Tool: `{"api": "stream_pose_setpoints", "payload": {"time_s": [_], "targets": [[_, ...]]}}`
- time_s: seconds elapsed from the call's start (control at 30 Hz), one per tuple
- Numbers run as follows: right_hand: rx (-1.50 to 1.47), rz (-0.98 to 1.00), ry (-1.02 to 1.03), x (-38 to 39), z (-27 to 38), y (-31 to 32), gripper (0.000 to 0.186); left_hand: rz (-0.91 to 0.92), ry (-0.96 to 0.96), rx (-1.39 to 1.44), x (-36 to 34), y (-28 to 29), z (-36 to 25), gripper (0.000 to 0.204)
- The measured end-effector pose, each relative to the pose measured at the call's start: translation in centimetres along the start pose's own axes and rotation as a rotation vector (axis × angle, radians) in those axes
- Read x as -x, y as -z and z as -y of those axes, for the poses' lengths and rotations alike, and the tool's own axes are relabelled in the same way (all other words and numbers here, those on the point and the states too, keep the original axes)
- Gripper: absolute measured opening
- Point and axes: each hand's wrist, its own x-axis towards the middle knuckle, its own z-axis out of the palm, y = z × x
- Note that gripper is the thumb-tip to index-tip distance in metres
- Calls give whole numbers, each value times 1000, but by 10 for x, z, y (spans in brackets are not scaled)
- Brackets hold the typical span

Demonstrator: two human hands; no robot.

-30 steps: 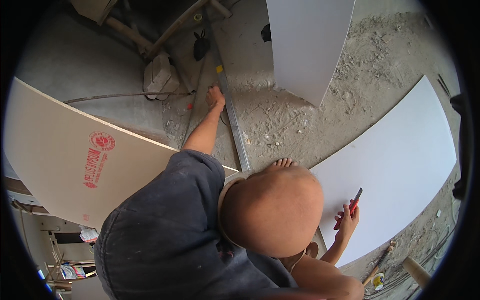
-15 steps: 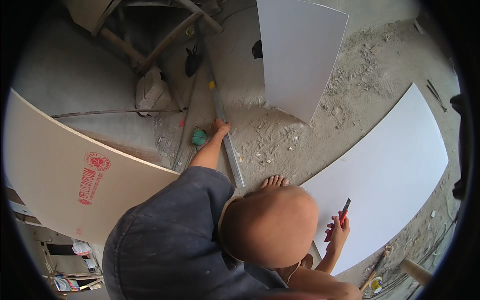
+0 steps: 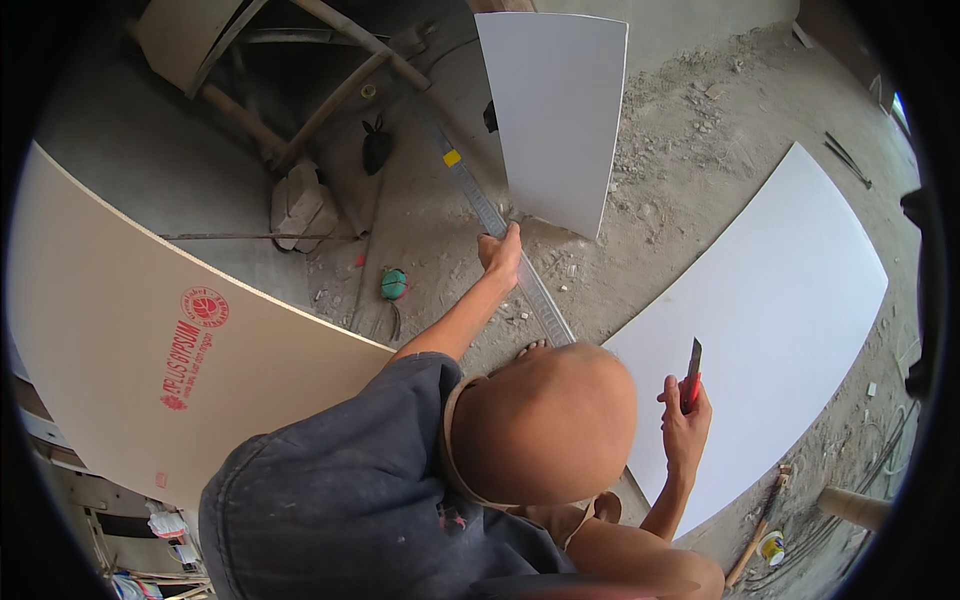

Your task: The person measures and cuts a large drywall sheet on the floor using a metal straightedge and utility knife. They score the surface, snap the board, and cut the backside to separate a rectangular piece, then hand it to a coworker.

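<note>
My left hand (image 3: 500,250) is closed on a long metal straightedge (image 3: 545,310) with a yellow patch near its far end, which angles from the top middle down toward my bare toes, mostly hidden. My right hand (image 3: 683,425) holds a red utility knife (image 3: 692,385), blade pointing up, above a large white board (image 3: 780,280) lying on the floor at the right. A green bundle (image 3: 394,283) lies just left of my left forearm. A tan board (image 3: 100,320) with red print fills the left side, near my left arm.
A second white board (image 3: 555,110) stands at the back. Wooden supports (image 3: 330,120), pale blocks (image 3: 300,210) and a black bag (image 3: 376,145) are at back left. A wooden-handled tool (image 3: 755,535), a small pot (image 3: 772,547) and rubble lie around the dusty floor.
My left hand, first reaching beside the straightedge, has gripped it and swung it rightward, showing the green bundle. My right hand with the knife has risen, the blade now more upright.
</note>
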Motion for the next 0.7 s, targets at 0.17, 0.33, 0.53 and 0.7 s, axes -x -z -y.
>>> {"api": "stream_pose_setpoints", "payload": {"time_s": [0.17, 0.33, 0.53, 0.7], "targets": [[176, 238, 396, 4, 17, -42, 46, 169, 191, -128, 104, -21, 56, 73], [484, 194, 410, 17, -26, -73, 43, 704, 495, -14, 165, -1, 88, 76], [730, 273, 251, 53, -57, -18, 37, 844, 623, 262, 148, 13, 72, 81], [859, 156, 23, 108, -72, 65, 44, 474, 283, 427, 1, 25, 29, 83]]}}
